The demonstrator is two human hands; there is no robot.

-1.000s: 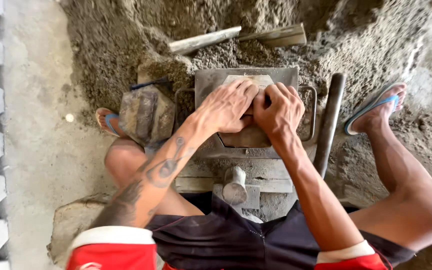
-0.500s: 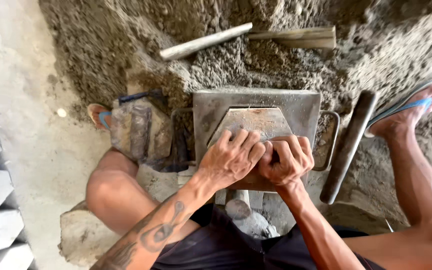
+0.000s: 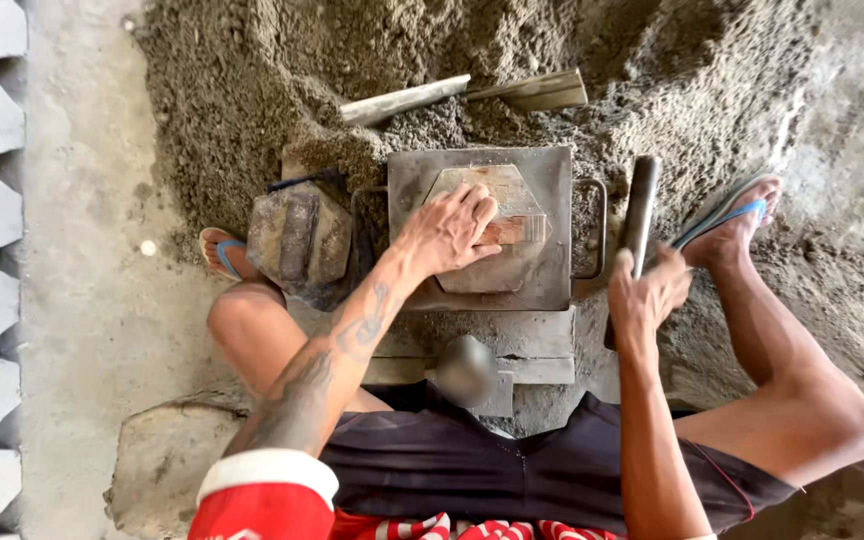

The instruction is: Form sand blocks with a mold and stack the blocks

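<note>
I see the left hand point(image 3: 449, 232) pressing flat, fingers spread, on the wooden block point(image 3: 514, 230) that sits in the hexagonal opening of the steel mould point(image 3: 552, 270) — not gripping, just bearing down. The right hand point(image 3: 649, 297) is closed around the lower end of the dark bar point(image 3: 638, 220), which stands just right of the mould, beside the sandalled foot point(image 3: 727, 222).

My read: this is the packing step — the mix is in the mould, the block rides on top, and the bar is being picked up. The next move, I'd judge, calls for a steady hold on the block and a square blow or lever stroke from the bar, fingers kept clear.

Half a second ago both hands were stacked together on the block, and the bar lay untouched; now the right has left the block and gone out to the bar.

Beyond the left hand, a shovel point(image 3: 462, 95) lies in the sand pile point(image 3: 252, 90); a bundle of moulds point(image 3: 297, 240) sits to its left.
</note>
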